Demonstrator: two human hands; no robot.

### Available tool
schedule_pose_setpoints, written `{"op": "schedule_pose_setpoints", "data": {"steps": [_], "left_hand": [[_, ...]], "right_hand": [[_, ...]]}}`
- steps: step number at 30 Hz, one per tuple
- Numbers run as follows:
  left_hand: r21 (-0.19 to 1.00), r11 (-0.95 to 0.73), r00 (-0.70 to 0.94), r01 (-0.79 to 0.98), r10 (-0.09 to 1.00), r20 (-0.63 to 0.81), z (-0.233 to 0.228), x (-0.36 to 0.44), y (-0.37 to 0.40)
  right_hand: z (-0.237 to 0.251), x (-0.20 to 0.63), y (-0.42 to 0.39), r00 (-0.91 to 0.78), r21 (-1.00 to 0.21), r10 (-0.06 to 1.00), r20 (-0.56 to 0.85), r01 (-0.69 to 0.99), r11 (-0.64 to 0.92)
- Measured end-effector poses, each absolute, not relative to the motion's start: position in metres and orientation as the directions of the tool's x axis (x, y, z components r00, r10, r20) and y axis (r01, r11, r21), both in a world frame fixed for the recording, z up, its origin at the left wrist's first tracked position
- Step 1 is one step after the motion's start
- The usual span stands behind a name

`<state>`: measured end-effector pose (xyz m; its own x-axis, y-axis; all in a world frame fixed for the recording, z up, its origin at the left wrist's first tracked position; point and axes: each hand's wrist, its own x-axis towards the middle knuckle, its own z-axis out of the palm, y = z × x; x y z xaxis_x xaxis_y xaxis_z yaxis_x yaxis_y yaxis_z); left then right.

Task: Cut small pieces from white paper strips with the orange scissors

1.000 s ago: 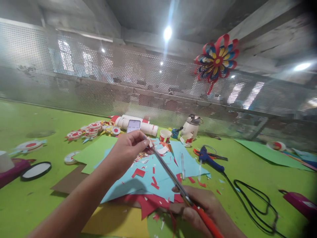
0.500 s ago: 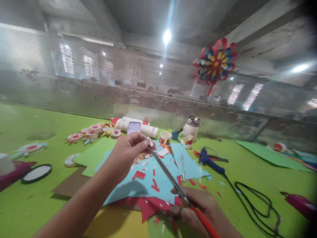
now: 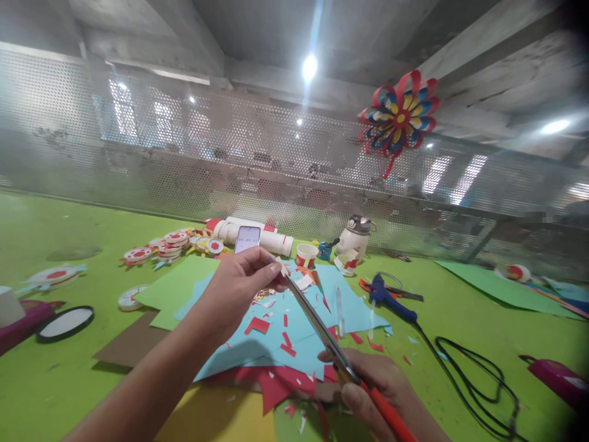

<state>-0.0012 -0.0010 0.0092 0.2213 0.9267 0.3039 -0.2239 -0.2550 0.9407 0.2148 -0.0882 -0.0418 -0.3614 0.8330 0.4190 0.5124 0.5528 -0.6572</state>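
Scissors (image 3: 317,319) mid-frame, gripped in the right hand (image 3: 381,383), are snipping the tiny white scrap (image 3: 281,266) the left hand (image 3: 239,288) pinches; next cut probably needs steady fingers.

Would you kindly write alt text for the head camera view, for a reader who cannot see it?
The left hand pinches a small white paper scrap at the tips of scissors held by the right hand. Below lie blue paper strewn with red offcuts, and a blue glue gun, on a green table. A paper pinwheel hangs on the mesh wall.

Left hand (image 3: 239,285) pinching, right hand (image 3: 375,387) seemingly clenched.
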Motion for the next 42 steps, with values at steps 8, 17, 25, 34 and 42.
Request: {"op": "schedule_pose_setpoints", "data": {"steps": [8,17,25,34,42], "left_hand": [[0.938,-0.262,0.212,-0.226,0.927,0.31,0.011,0.0,-0.002],[0.935,-0.261,0.207,-0.242,0.927,0.312,0.011,-0.001,-0.001],[0.939,-0.264,0.207,-0.221,0.928,0.309,0.006,-0.001,0.0],[0.934,-0.265,0.198,-0.239,0.929,0.314,0.011,0.0,-0.001],[0.918,-0.3,0.176,-0.259,0.92,0.35,0.009,-0.001,-0.001]], "right_hand": [[-0.036,0.215,-0.087,-0.4,-0.62,0.836,0.375,0.562,0.547],[-0.041,0.217,-0.087,-0.413,-0.644,0.843,0.345,0.549,0.533],[-0.042,0.214,-0.087,-0.365,-0.7,0.842,0.396,0.474,0.534],[-0.042,0.213,-0.091,-0.281,-0.746,0.893,0.352,0.493,0.448],[-0.043,0.215,-0.088,-0.185,-0.773,0.919,0.349,0.497,0.393]]}}
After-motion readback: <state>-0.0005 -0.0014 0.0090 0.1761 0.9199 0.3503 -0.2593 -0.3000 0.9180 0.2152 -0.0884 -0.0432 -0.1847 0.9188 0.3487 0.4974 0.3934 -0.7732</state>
